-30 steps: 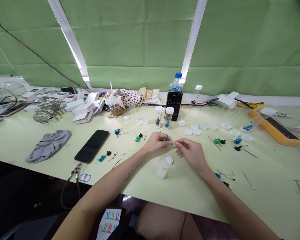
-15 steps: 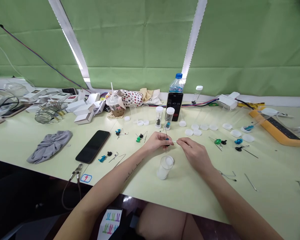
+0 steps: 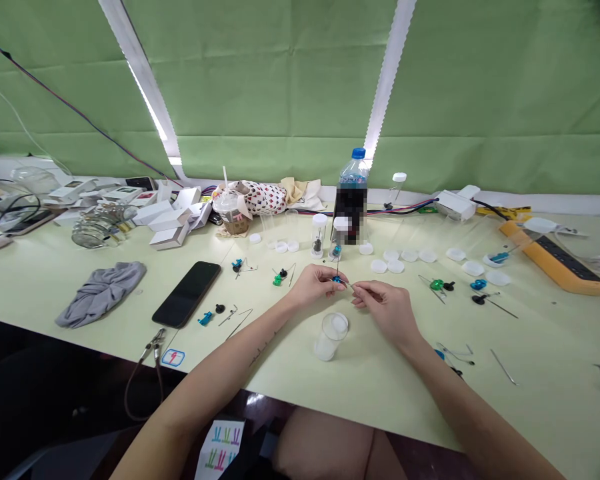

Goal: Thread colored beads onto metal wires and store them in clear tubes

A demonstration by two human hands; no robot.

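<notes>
Since the picture before, the right hand [image 3: 386, 310] has been brought a little nearer to the left hand [image 3: 317, 285], and its fingers are more curled. Near the centre of the frame, a small blue part [image 3: 336, 279] is held in the left grip, closed between thumb and fingers, with an upright thin rod [image 3: 337, 265] rising above it. By the right grip, thumb and fingertips pinched together, the end of a thin metal piece [image 3: 349, 285] is held between the two hands. Whether the metal piece is joined to the blue part cannot be told.

Just below the hands, an open clear tube [image 3: 325, 347] is set on the counter [image 3: 285, 360]. Above them, two white-capped tubes [image 3: 319, 237] are stood side by side, with small parts seen inside. To the right of these, loose white lids [image 3: 395, 266] are spread. A green part [image 3: 277, 281] is laid left of the hands, touching or just beside a black one. At centre left, a dark phone [image 3: 186, 295] is placed beside a grey cloth [image 3: 101, 293].
</notes>
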